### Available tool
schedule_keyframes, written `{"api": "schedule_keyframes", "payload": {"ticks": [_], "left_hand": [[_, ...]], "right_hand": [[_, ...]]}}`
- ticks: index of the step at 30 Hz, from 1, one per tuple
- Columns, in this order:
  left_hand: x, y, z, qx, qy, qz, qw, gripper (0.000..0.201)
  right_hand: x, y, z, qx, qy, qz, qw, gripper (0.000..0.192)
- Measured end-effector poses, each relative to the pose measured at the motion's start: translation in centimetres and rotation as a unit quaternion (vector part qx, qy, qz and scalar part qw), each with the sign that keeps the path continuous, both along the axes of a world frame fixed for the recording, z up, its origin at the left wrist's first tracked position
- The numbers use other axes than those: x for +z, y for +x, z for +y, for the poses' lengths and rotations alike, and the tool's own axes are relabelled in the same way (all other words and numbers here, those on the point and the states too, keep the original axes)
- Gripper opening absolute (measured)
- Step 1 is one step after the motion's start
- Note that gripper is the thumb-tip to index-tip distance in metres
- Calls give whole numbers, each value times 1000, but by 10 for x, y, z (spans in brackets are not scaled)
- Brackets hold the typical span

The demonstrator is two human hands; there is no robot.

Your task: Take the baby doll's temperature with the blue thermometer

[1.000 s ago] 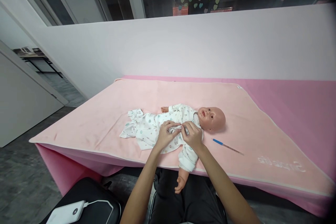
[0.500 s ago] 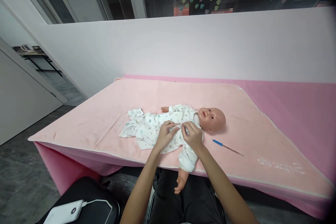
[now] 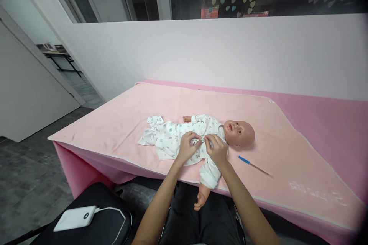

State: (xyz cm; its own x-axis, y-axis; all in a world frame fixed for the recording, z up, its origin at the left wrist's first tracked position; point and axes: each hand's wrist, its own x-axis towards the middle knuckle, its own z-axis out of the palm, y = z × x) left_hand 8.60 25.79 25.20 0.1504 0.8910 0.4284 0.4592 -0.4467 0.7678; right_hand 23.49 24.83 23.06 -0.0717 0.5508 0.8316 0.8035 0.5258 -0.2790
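Observation:
A baby doll (image 3: 239,133) lies on its back, its head to the right and one arm hanging over the near table edge. It wears a white printed romper (image 3: 169,138), whose leg ends lie flat at the left. Over the doll's chest, my left hand (image 3: 188,146) pinches the romper's front edge between thumb and fingers. My right hand (image 3: 216,148) pinches the same edge just to the right, close to the neck. The fingertips of both hands nearly meet there. Whatever small fastening may lie between them is too small to make out.
A thin stick with a blue handle (image 3: 244,159) lies right of the doll on the peach blanket (image 3: 287,153). Pink cloth (image 3: 330,122) covers the table beneath. A white wall (image 3: 215,53) stands behind. A white power bank (image 3: 75,218) with a cable rests on a black seat at lower left.
The camera view has shifted, so the scene sits slightly further right. Both hands stay at the romper's front, with the edge between the fingertips raised a little.

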Motion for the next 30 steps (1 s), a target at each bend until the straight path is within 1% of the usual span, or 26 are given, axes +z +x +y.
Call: {"api": "schedule_keyframes", "payload": {"ticks": [3,6,8,10,12,15,18,20,21,23,26,30], "left_hand": [[1,3,-4,14,14,18,1000,5],[0,4,-6,10,22,-3,1000,11],[-2,5,-6,15,21,-22,999,13],[-5,5,-4,23,15,-47,999,15],[-8,6,-3,23,6,-82,996,18],[-11,7,-1,16,-1,-140,990,23],[-13,3,-5,29,29,-157,987,25],[-14,-5,-11,58,73,-122,988,25],[-15,-10,-15,76,100,-91,988,25],[-17,-20,-22,99,130,-25,986,26],[-18,-32,-29,125,138,23,982,30],[-17,-32,-31,120,144,103,977,39]], "right_hand": [[-3,2,0,-16,50,0,999,10],[-4,3,-1,-21,96,-26,995,10],[-3,3,-2,-21,90,-49,994,9],[-1,2,-3,-27,66,-61,996,10],[1,1,-4,-31,39,-66,997,12],[3,0,-5,-18,13,-78,997,14],[2,1,-4,-4,12,-74,997,14],[2,2,-2,-1,16,-56,998,13],[2,1,-1,-2,18,-47,999,13],[2,1,0,-5,19,-36,999,13],[1,1,1,-14,14,-33,999,13],[1,2,-1,-29,16,-49,998,15]]}}
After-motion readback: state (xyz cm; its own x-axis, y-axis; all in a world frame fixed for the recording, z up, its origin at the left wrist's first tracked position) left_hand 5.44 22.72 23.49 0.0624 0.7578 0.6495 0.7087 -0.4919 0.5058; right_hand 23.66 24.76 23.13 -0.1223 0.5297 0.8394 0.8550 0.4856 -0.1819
